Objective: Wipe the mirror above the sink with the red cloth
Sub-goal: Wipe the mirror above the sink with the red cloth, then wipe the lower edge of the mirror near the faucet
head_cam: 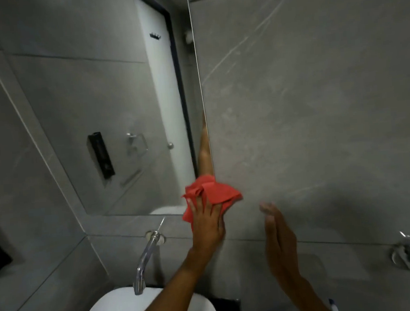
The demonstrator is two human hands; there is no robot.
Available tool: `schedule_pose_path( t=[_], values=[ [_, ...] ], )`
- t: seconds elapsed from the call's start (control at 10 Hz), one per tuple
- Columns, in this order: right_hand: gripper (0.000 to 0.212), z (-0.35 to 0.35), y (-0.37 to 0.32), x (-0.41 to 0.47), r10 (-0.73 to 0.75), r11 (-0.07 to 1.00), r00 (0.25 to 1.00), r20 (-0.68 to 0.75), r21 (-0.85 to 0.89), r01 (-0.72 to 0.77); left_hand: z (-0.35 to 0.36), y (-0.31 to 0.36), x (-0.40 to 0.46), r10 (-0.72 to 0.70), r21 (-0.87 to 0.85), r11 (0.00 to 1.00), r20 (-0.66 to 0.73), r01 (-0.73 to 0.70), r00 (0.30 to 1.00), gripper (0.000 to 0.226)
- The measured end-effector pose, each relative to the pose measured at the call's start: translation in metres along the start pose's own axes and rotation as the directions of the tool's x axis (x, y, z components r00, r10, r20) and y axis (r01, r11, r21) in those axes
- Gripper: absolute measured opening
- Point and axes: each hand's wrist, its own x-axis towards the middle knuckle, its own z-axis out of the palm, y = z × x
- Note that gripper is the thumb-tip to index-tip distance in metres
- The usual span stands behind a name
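Tiled wall, mirror at left: left hand presses cloth flat-fingered on its near right corner, right hand spread, idle; ungripped cloth may slip

left grip splayed, right grip flat

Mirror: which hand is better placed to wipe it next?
Left. The left hand presses the cloth on the mirror at its lower right corner; the right hand is open and empty, before the wall.
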Motion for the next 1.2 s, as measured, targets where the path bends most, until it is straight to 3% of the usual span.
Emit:
schedule_pose_path(
  t=[0.1,0.2,0.3,0.4,0.5,0.6,0.7,0.8,0.9,1.0,1.1,1.2],
  values=[
    [0.029,-0.003,0.022,-0.027,0.153,0.988,0.985,0.078,-0.01,-0.153,0.014,-0.002,-0.049,-0.063,-0.131,0.988,0.159,0.085,0.985,0.06],
    [0.02,0.004,0.047,-0.049,0.425,0.899,0.882,0.205,0.018,-0.437,0.007,0.01,-0.067,-0.152,-0.253,0.942,0.266,0.221,0.952,0.064],
    [0.03,0.022,0.047,-0.06,0.56,0.763,0.737,0.378,0.112,-0.637,-0.007,0.034,-0.075,-0.192,-0.334,0.886,0.369,0.323,0.909,0.067],
    [0.042,0.032,0.037,-0.068,0.539,0.616,0.708,0.455,0.36,-0.701,-0.013,0.059,-0.093,-0.068,-0.342,0.894,0.536,0.291,0.841,0.067],
    [0.024,0.024,0.041,-0.083,0.623,0.493,0.625,0.47,0.384,-0.78,-0.01,0.071,-0.121,-0.075,-0.269,0.893,0.702,0.362,0.708,0.074],
    [0.023,0.009,0.065,-0.1,0.715,0.502,0.564,0.413,0.258,-0.825,-0.006,0.08,-0.148,-0.196,-0.38,0.573,0.797,0.726,0.572,0.096],
    [0.033,-0.014,0.097,-0.129,0.777,0.401,0.446,0.445,0.197,-0.895,0.013,0.083,-0.191,-0.463,-0.385,0.135,0.79,0.913,0.402,0.082],
    [0.03,-0.035,0.131,-0.151,0.875,0.258,0.294,0.385,0.144,-0.955,0.038,0.083,-0.237,-0.394,-0.124,-0.197,0.919,0.972,0.038,0.046],
    [0.044,-0.053,0.154,-0.151,0.915,0.233,0.234,0.329,0.044,-0.972,0.053,0.087,-0.261,-0.283,0.051,-0.249,0.951,0.967,-0.123,0.051],
    [0.051,-0.069,0.177,-0.151,0.949,0.249,0.201,0.245,-0.185,-0.951,0.065,0.094,-0.272,-0.316,0.12,0.005,0.942,0.993,-0.113,0.055],
    [0.042,-0.081,0.184,-0.149,0.947,0.32,0.295,0.128,-0.47,-0.823,0.064,0.098,-0.275,-0.378,0.13,0.3,0.926,0.945,-0.007,0.062],
    [0.05,-0.076,0.169,-0.135,0.807,0.56,0.561,0.185,-0.54,-0.628,0.045,0.092,-0.259,-0.422,-0.032,0.548,0.852,0.836,0.309,0.07]
  ],
)
